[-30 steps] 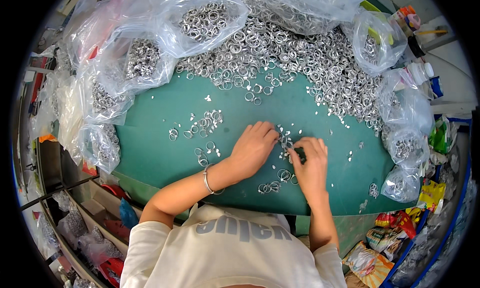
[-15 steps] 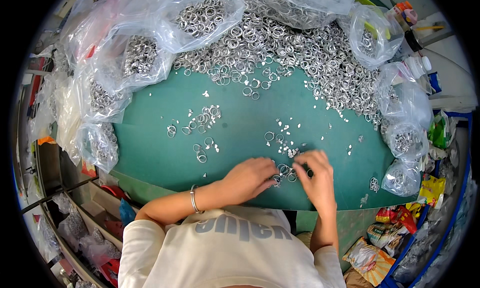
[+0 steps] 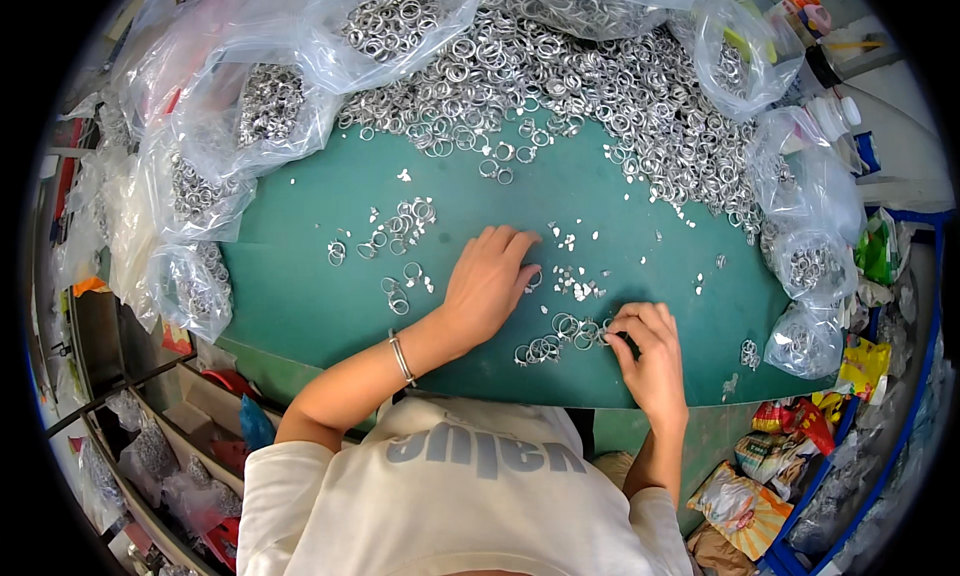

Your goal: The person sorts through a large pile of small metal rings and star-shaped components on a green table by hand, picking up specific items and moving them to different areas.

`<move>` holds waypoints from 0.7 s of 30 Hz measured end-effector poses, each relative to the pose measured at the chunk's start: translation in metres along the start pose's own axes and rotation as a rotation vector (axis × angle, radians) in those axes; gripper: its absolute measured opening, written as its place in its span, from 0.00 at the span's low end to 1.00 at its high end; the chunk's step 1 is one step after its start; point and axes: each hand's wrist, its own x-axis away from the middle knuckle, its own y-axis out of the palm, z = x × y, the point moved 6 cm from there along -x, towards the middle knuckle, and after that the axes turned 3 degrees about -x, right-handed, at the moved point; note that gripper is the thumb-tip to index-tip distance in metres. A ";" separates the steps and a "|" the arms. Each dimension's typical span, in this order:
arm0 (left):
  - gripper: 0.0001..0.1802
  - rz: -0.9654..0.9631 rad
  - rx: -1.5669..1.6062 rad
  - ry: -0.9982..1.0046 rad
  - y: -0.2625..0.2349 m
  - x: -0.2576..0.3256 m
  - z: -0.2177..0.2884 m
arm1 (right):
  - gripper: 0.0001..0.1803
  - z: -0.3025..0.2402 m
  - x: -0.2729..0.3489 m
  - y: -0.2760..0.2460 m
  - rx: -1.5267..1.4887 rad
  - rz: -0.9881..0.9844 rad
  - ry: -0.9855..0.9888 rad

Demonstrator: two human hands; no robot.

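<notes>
My left hand (image 3: 490,284) lies over the green tabletop with its fingers apart, its thumb beside a silver ring (image 3: 535,280) partly hidden by it. Near the table's front edge my right hand (image 3: 650,354) pinches a silver ring (image 3: 605,332) at the end of a row of rings (image 3: 573,330). More rings (image 3: 538,351) overlap just left of that row. Small pale chips (image 3: 578,283) are scattered between my hands. Further left lies a loose group of rings (image 3: 408,221) with a few chips among them.
A big heap of silver rings (image 3: 690,146) covers the table's far side. Clear plastic bags of rings stand along the left (image 3: 190,288) and right (image 3: 803,338) edges. A small ring cluster (image 3: 749,353) lies near the right front. Colourful packets (image 3: 740,511) sit below the table.
My left hand has moved away from the rings by the front edge, up and left to a single ring. My right hand has shifted slightly right, its fingers closing on a ring.
</notes>
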 end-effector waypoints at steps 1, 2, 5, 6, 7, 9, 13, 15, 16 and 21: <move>0.09 -0.030 -0.028 0.021 0.002 -0.002 0.003 | 0.08 0.001 0.004 0.002 0.042 -0.010 0.000; 0.09 -0.058 -0.057 0.042 0.005 -0.004 0.005 | 0.08 0.001 0.007 0.004 0.084 -0.020 -0.001; 0.07 -0.098 -0.033 0.051 0.009 -0.001 -0.006 | 0.10 0.005 0.012 -0.012 -0.055 0.081 0.050; 0.07 -0.082 -0.033 0.056 0.009 0.000 -0.004 | 0.10 0.007 0.013 -0.017 -0.112 0.147 0.063; 0.07 -0.071 -0.033 0.064 0.007 0.000 0.000 | 0.12 0.011 0.014 -0.018 -0.116 0.153 0.110; 0.07 -0.073 -0.032 0.073 0.008 0.001 0.002 | 0.12 0.015 0.016 -0.002 -0.086 0.103 0.096; 0.07 -0.026 0.023 0.009 0.003 0.003 -0.004 | 0.12 0.013 0.024 0.005 -0.106 0.062 0.094; 0.07 -0.011 0.091 0.027 -0.001 0.007 0.002 | 0.11 0.013 0.026 0.001 -0.094 0.115 0.084; 0.07 -0.030 0.127 0.075 0.001 0.015 0.014 | 0.10 0.011 0.025 0.001 -0.087 0.120 0.083; 0.10 -0.233 0.162 0.183 0.026 0.055 0.044 | 0.08 0.003 0.018 0.012 -0.010 0.058 0.043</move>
